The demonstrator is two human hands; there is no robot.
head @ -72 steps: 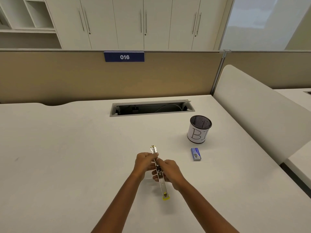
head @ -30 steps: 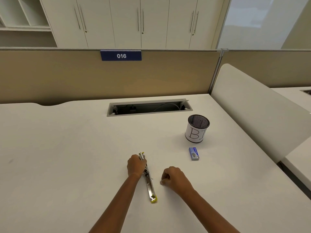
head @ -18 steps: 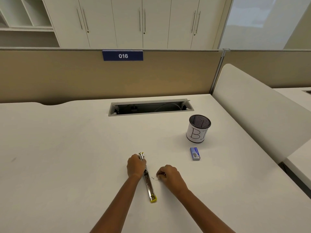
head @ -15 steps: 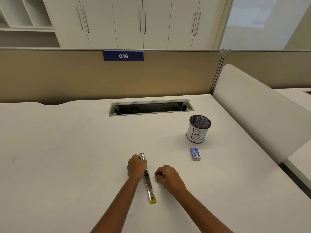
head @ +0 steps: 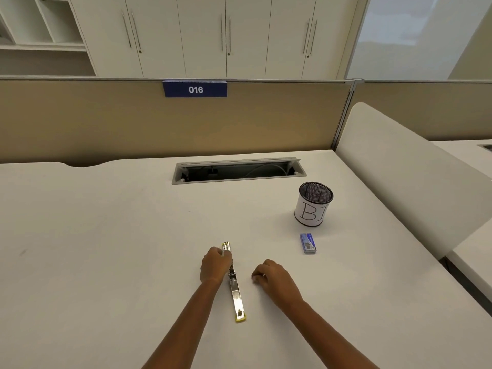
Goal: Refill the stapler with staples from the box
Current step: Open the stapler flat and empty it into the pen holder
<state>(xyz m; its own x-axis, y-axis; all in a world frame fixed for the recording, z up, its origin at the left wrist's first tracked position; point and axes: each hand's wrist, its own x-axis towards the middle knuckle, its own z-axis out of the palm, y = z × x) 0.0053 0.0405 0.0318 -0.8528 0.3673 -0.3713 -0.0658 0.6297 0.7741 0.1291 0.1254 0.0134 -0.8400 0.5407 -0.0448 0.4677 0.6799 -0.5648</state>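
The silver stapler (head: pixel 236 291) lies unfolded flat on the white desk (head: pixel 106 249), its yellow end toward me. My left hand (head: pixel 214 267) grips its far half from the left side. My right hand (head: pixel 274 279) rests on the desk a short way right of the stapler, fingers curled, their tips pinching a small pale bit that looks like staples (head: pixel 257 276). The blue staple box (head: pixel 308 243) lies shut on the desk further right, apart from both hands.
A mesh pen cup (head: pixel 314 205) with a paper label stands behind the box. A cable slot (head: pixel 238 171) opens in the desk at the back. A white side panel (head: pixel 399 177) borders the desk on the right.
The stapler went from held in both hands to lying on the desk. My right hand came off it, worked at a small bit beside it, and has drawn slightly right.
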